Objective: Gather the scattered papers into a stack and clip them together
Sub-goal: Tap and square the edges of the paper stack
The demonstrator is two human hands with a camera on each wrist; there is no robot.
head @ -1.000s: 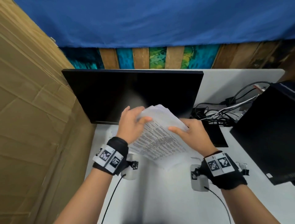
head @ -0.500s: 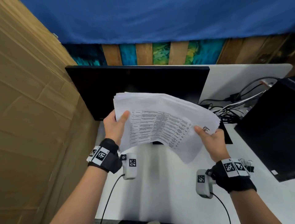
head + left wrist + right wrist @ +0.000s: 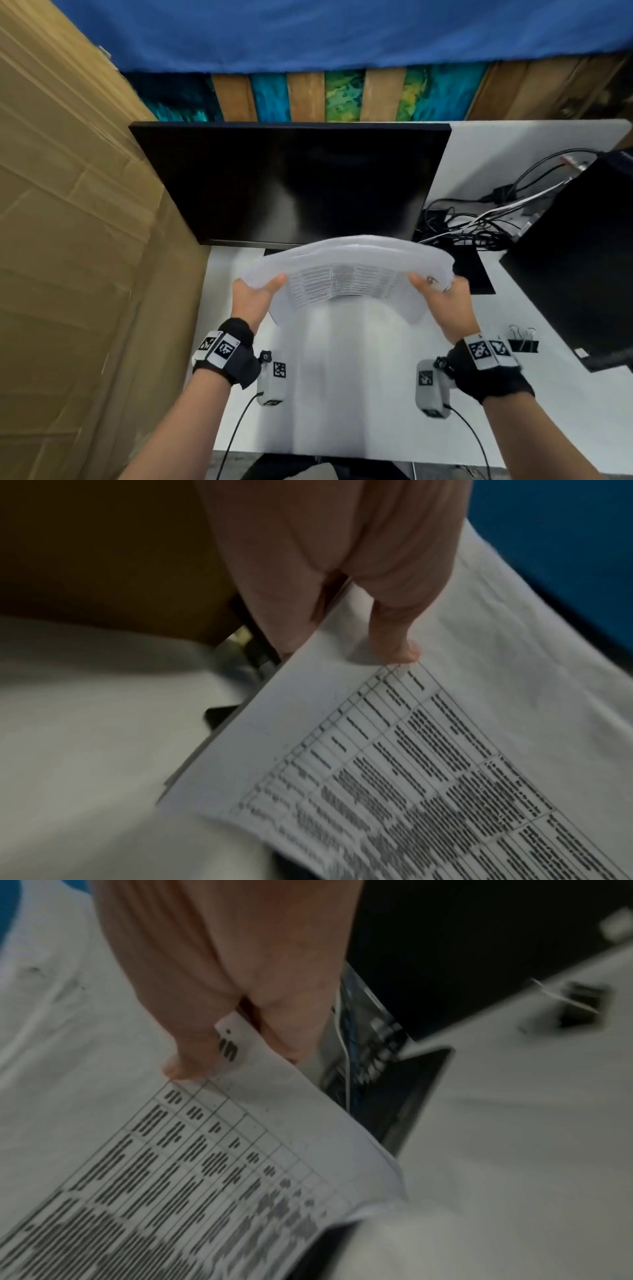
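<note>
— What are your hands doing?

— My left hand (image 3: 255,298) is pinching the left edge of the stack of papers (image 3: 346,270), thumb lying on the printed top sheet. My right hand (image 3: 445,301) is gripping the opposite edge likewise.

— Where is the stack sitting?

— It's bowing upward between my hands, over the white desk (image 3: 342,394). Two binder clips (image 3: 522,342) are lying just right of my right wrist.

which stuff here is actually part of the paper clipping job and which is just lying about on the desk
Part of the job:
- stack of papers, held off the desk at both ends
- left hand and right hand, each gripping one end
- binder clips, on the desk beside the right wrist

Just lying about:
- monitor
- tangle of cables
- black case at the right
- cardboard at the left
</note>
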